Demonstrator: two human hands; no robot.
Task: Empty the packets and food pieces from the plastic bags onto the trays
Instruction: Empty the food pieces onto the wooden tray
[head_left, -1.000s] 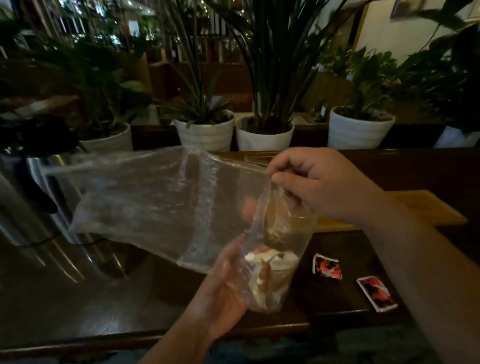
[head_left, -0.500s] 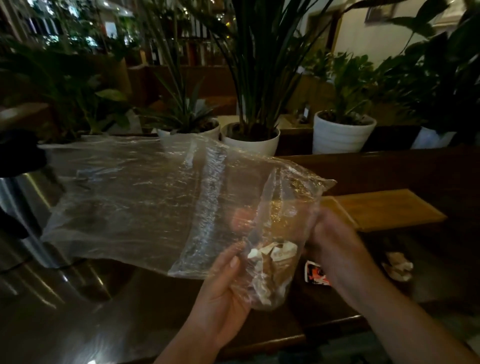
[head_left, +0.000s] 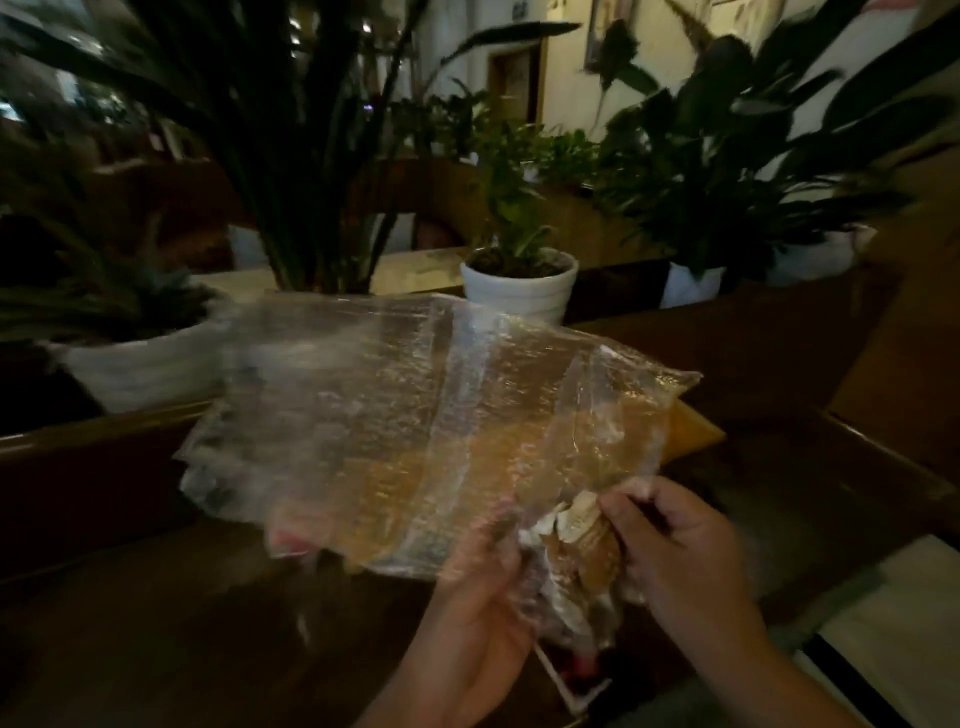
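Dim, motion-blurred shot. Surroundings first: dark wooden table (head_left: 156, 623) runs across the foreground, with a raised wooden ledge behind it. On or behind the ledge, potted plants: three white pots countable, one at left (head_left: 140, 364), one centre (head_left: 519, 286), one at right (head_left: 691, 283) mostly hidden by leaves; a tall dark-leaved plant (head_left: 311, 156) rises behind the bag, its pot hidden. Cream wall and a doorway (head_left: 514, 88) at the back. Light wooden board (head_left: 691, 434) lies on the table behind the bag, mostly covered by it. One clear plastic bag (head_left: 415, 426) held up over the table, big and crinkled, spread out to the left and blocking most of the table middle. Food pieces (head_left: 576, 540) sit bunched in its lower right corner, pale and brown, count not readable through the plastic. Left hand (head_left: 478, 613) grips that corner from below, fingers wrapped round the plastic. Right hand (head_left: 670, 551) pinches the same bunched corner from the right, fingers curled on the plastic just beside the food. One packet (head_left: 576, 675) with a white edge and red print lies on the table under the hands, partly hidden by the bag. Print on it too blurred to read; no other legible writing or brand.
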